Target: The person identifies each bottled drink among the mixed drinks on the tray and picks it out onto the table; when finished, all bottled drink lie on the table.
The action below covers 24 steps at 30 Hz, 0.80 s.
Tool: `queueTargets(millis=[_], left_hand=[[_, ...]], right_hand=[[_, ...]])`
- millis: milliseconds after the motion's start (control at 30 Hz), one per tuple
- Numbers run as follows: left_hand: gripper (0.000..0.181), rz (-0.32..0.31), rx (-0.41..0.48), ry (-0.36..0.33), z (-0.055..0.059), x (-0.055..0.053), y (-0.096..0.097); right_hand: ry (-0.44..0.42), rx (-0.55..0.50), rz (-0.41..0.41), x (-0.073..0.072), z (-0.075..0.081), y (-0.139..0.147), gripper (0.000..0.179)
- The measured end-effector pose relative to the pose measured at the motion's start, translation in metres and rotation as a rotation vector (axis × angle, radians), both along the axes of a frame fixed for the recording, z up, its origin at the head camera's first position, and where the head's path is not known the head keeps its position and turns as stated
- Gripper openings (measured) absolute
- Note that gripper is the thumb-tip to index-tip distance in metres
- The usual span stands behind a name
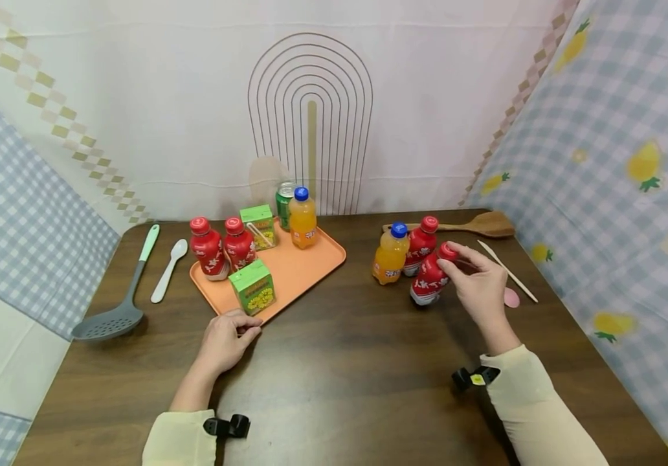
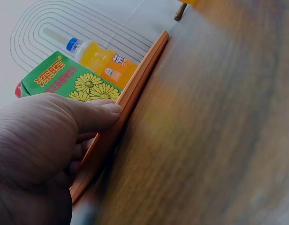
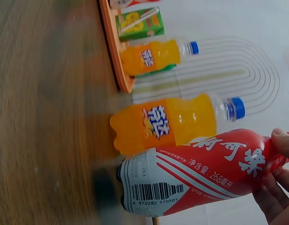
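My right hand [image 1: 481, 285] pinches a red cola bottle [image 3: 201, 173] by its cap and neck. It leans in the head view, and in the right wrist view its base stands off the wood with a dark shadow beside it. Right behind it are another red bottle [image 1: 419, 247] and an orange soda bottle [image 1: 389, 259] with a blue cap. My left hand [image 1: 226, 343] grips the near rim of an orange tray [image 1: 287, 278], thumb [image 2: 104, 112] on the rim. Close to that thumb stands a green juice box [image 2: 64, 77] with yellow flowers.
The tray also bears two red bottles [image 1: 208, 251], a second juice box [image 1: 259, 226], a green can [image 1: 283, 206] and an orange soda bottle [image 1: 303, 223]. Left lie a skimmer [image 1: 118, 317] and a white spoon [image 1: 169, 272]; right, a wooden spatula [image 1: 488, 224], a thin stick [image 1: 509, 270] and something pink [image 1: 511, 298].
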<state>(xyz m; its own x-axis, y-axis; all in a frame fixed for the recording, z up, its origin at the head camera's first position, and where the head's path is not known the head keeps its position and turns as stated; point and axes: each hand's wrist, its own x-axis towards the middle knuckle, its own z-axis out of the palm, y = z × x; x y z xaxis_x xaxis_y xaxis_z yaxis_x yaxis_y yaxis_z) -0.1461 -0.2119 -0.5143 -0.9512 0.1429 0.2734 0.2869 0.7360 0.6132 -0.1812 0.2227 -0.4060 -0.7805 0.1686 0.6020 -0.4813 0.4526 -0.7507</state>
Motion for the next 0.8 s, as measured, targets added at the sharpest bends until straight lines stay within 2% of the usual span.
queueTargets(millis=[800], left_hand=[[0.007,0.002,-0.006,-0.038,0.002,0.000,0.000]], right_hand=[[-0.061,0.011,-0.032,-0.013,-0.014,0.006,0.032]])
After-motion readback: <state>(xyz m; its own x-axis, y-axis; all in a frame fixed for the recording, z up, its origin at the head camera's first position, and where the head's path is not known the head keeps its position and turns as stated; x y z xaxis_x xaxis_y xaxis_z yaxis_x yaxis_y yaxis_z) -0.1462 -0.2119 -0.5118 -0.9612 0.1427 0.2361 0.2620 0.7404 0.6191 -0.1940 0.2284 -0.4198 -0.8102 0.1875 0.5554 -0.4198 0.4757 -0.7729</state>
